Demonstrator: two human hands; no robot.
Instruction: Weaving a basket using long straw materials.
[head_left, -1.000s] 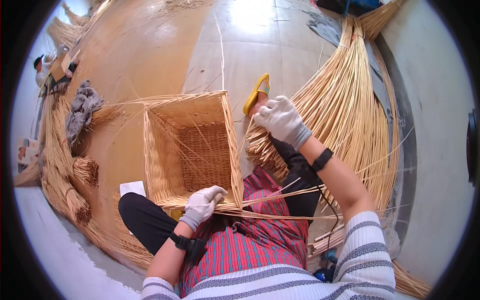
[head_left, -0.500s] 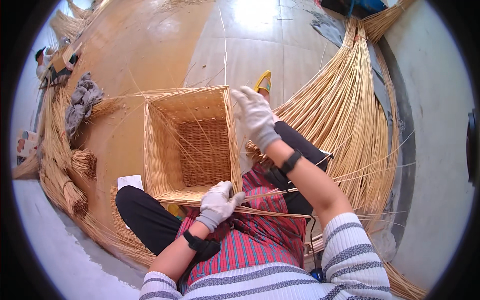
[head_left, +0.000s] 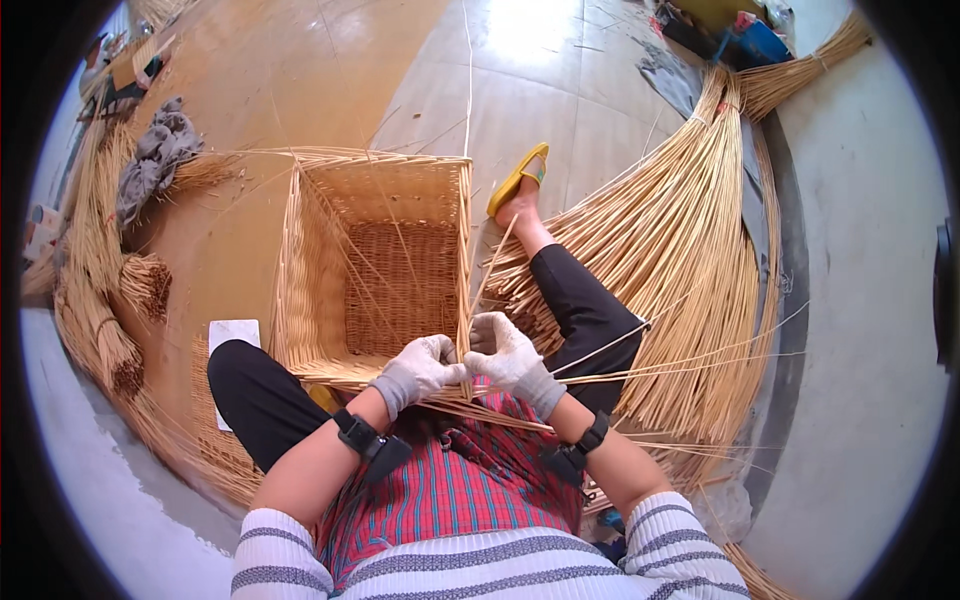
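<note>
A square, open-topped wicker basket (head_left: 283,270) stands between my legs, with loose strands sticking up from its rim and crossing its opening. At its near right corner my gloved left hand (head_left: 424,364) is closed on the rim, thumb pointing right. Just outside that corner, my gloved right hand (head_left: 508,354) pinches a thin wicker strand (head_left: 492,268), which slants up past the basket's right side. The fingertips of both hands almost meet; the exact grip between them is hidden. More long strands (head_left: 690,368) stretch right from the corner.
A big fanned bundle of wicker rods (head_left: 680,250) lies along the right wall. On the left are more bundles (head_left: 115,350), a grey cloth (head_left: 158,155) and a white sheet (head_left: 234,335). My right foot wears a yellow slipper (head_left: 512,185). A blue container (head_left: 760,42) stands far right.
My right hand has come down from the basket's right side to its near right corner, beside my left hand, its fingers now pinched. My right leg shows farther out.
</note>
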